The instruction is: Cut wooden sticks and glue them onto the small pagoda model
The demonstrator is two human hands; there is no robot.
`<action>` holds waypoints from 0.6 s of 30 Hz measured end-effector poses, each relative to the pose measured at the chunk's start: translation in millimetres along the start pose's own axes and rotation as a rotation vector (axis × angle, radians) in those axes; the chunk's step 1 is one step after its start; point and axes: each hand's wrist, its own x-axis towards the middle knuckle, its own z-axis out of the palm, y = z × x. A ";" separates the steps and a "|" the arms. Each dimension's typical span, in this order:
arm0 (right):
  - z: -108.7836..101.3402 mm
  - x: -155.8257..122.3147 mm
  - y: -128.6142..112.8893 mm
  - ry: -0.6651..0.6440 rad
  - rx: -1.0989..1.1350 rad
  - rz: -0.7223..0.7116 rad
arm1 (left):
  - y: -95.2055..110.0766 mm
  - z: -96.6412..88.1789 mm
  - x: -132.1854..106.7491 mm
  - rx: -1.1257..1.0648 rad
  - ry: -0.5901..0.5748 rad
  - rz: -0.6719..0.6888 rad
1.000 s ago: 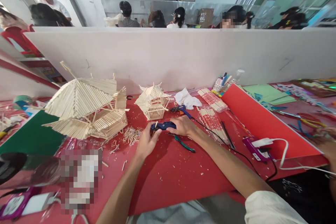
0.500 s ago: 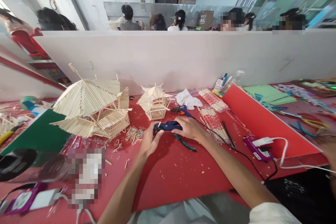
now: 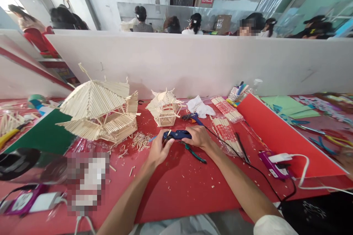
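My right hand (image 3: 200,137) is closed round the handle end of a dark blue hand cutter (image 3: 180,134) held level above the red table. At the cutter's head, my left hand (image 3: 160,149) is closed on a short pale wooden stick (image 3: 168,132), whose tip pokes up between the fingers and the tool. The fingers hide most of the stick. Just beyond stands a small pavilion model of sticks (image 3: 165,108). To the left is a larger pavilion model (image 3: 96,112). Pliers with teal handles (image 3: 196,155) lie under the right wrist, and a blue glue gun (image 3: 194,118) rests behind it.
Cut stick pieces (image 3: 142,141) lie left of my hands. Packs of sticks (image 3: 226,134), a white tissue (image 3: 200,106) and a red board (image 3: 281,136) are on the right. A black cable crosses there to a purple power strip (image 3: 274,165). A bottle (image 3: 35,165) lies at left.
The view has shifted slightly, so the scene sits a little further right. Both hands keep their hold on the cutter and stick, with hardly any movement.
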 end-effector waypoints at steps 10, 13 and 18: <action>4.9 -1.0 4.7 -0.166 0.031 0.141 | -7.5 7.9 -0.1 -0.030 -0.055 -0.102; -9.2 -4.5 3.6 -0.198 0.068 0.135 | -6.6 10.2 -3.1 0.004 -0.076 -0.103; -38.0 -7.7 -5.9 -0.201 0.140 0.166 | -5.9 10.9 -3.5 0.140 -0.039 -0.106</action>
